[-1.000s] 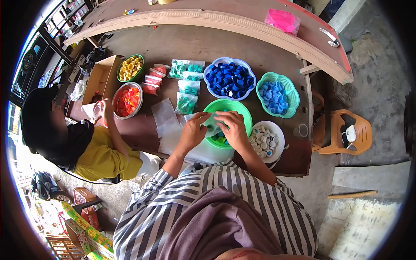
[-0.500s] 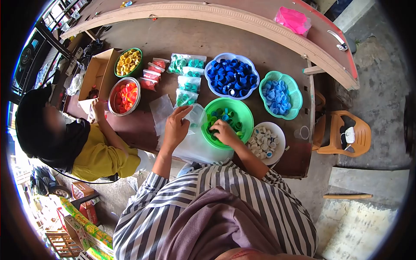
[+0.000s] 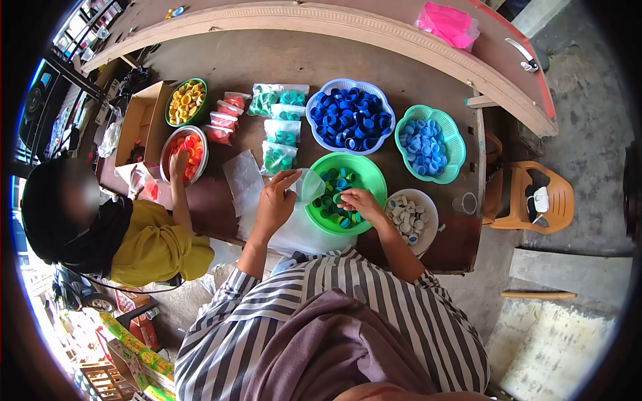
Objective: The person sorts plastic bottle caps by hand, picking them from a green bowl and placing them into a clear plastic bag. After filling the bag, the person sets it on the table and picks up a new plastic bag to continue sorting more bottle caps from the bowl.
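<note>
My left hand (image 3: 274, 204) pinches a small clear plastic bag (image 3: 307, 187), its mouth leaning over the left rim of a bright green basin (image 3: 376, 179). Inside the basin lie green bottle caps (image 3: 329, 212), with a few blue-green ones among them. Above these caps is my right hand (image 3: 362, 202), its thumb and fingers closed on a green cap. Flat clear plastic bags (image 3: 242, 179) lie beside and beneath my left hand. Sealed bags of green caps (image 3: 279, 157) are lined up just beyond it.
Dark blue caps fill a lavender basket (image 3: 389, 135); light blue caps lie in a turquoise basket (image 3: 457, 154). A white bowl (image 3: 433, 224) of white caps stands right. At left, a person (image 3: 157, 234) reaches into a metal bowl (image 3: 165, 160) of red caps, near a cardboard box (image 3: 144, 113).
My right hand has risen a little from among the green caps, fingers now pinched. My left hand still holds the bag. The person at left has moved a hand into the red caps.
</note>
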The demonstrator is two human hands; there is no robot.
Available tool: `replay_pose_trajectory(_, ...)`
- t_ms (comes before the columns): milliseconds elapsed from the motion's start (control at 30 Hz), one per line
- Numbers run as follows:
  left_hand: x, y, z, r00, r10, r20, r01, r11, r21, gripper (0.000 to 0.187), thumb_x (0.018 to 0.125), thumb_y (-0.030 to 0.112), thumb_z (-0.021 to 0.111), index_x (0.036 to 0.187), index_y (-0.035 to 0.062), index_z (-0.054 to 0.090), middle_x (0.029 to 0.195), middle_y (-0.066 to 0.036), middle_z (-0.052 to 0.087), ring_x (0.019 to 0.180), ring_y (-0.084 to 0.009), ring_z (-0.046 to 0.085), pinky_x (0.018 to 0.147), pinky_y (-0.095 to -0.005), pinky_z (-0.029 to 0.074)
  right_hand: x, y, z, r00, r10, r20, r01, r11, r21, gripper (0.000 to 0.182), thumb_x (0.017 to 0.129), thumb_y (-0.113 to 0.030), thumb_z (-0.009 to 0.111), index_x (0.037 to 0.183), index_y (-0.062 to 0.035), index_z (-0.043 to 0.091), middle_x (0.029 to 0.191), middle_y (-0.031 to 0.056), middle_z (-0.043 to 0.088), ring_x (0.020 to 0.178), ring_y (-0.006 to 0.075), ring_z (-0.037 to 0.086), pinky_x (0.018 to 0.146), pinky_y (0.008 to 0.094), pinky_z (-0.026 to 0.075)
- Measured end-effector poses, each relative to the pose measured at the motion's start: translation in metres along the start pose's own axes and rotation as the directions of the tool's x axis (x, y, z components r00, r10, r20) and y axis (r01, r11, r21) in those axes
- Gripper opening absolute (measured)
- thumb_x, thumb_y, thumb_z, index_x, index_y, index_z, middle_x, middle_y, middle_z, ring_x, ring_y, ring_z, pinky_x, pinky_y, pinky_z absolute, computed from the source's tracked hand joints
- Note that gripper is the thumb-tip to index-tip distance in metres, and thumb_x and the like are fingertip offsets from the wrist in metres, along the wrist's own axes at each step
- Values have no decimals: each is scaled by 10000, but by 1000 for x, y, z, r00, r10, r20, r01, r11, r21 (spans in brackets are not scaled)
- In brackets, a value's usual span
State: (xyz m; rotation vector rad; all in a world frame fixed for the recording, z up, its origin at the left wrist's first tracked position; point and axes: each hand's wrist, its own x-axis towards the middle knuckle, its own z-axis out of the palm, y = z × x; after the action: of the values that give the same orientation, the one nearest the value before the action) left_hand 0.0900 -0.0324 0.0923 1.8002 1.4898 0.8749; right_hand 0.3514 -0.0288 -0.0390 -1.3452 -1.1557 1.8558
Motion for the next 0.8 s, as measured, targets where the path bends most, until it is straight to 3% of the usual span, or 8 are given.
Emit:
replay_pose_trajectory(233, -1, 2, 14, 998, 62, 24, -62, 998, 31, 479, 735, -42, 500, 1179, 53, 655, 1195, -128, 637, 881, -309, 659, 773, -363, 518, -23, -44, 21, 927, -288, -242, 314, 946, 78, 254, 958, -96, 595, 1170, 44, 579, 977, 91, 652, 897, 151, 671, 761, 242, 537)
replay_pose_trajectory(300, -3, 5, 15, 998, 30, 49, -31, 999, 29, 477, 735, -40, 497, 1176, 49, 654, 1190, -132, 636, 896, -319, 658, 800, -371, 516, -38, -75, 45, 726, -564, -394, 583, 809, -83, 257, 936, -46, 613, 1173, 37, 558, 989, 105, 645, 891, 145, 657, 771, 260, 539)
replay_pose_trajectory(333, -4, 6, 16, 998, 33, 50, -34, 999, 30, 477, 735, -40, 497, 1176, 49, 654, 1190, -132, 636, 896, -319, 658, 800, -371, 516, -47, -86, 55, 670, -613, -418, 587, 783, -207, 231, 923, -18, 619, 1141, 23, 555, 1017, 115, 638, 892, 150, 652, 769, 286, 539)
replay_pose_trajectory(433, -8, 8, 18, 997, 62, 44, -62, 998, 6, 480, 733, -45, 498, 1178, 48, 653, 1183, -133, 638, 894, -319, 659, 790, -369, 517, -55, -96, 73, 523, -824, -217, 681, 557, -475, 235, 870, -6, 660, 1089, -26, 577, 1044, 132, 636, 914, 221, 649, 755, 319, 524)
replay_pose_trajectory(467, -10, 8, 18, 998, 53, 43, -53, 999, -4, 479, 733, -47, 499, 1176, 48, 654, 1181, -133, 638, 891, -317, 661, 786, -365, 516, -52, -101, 70, 489, -872, 1, 639, 358, -681, 282, 841, -25, 685, 1103, -44, 583, 1048, 128, 630, 970, 274, 618, 797, 357, 504)
replay_pose_trajectory(633, -17, 4, 7, 998, 66, -10, -66, 998, 13, 488, 730, -64, 504, 1179, 50, 655, 1178, -131, 642, 827, -280, 666, 715, -333, 514, -29, -75, 61, 569, -778, -266, 559, 603, -570, 216, 833, -30, 676, 1042, -70, 635, 999, 99, 616, 931, 305, 590, 801, 385, 479)
replay_pose_trajectory(733, -16, -6, -2, 994, 69, -85, -71, 997, -19, 508, 726, -87, 505, 1188, 58, 658, 1174, -123, 650, 675, -201, 613, 602, -283, 473, -5, -30, 40, 667, -721, -190, 420, 573, -704, 212, 822, -48, 684, 1028, -76, 640, 957, 89, 604, 920, 287, 579, 800, 402, 469)
replay_pose_trajectory(800, -16, -4, -8, 996, 37, -84, -38, 999, -14, 511, 726, -87, 504, 1189, 61, 659, 1172, -124, 651, 668, -200, 610, 607, -284, 475, 4, -3, 37, 810, -581, 73, 365, 402, -840, 224, 777, -85, 721, 990, -92, 651, 925, 72, 598, 950, 262, 566, 827, 426, 449)
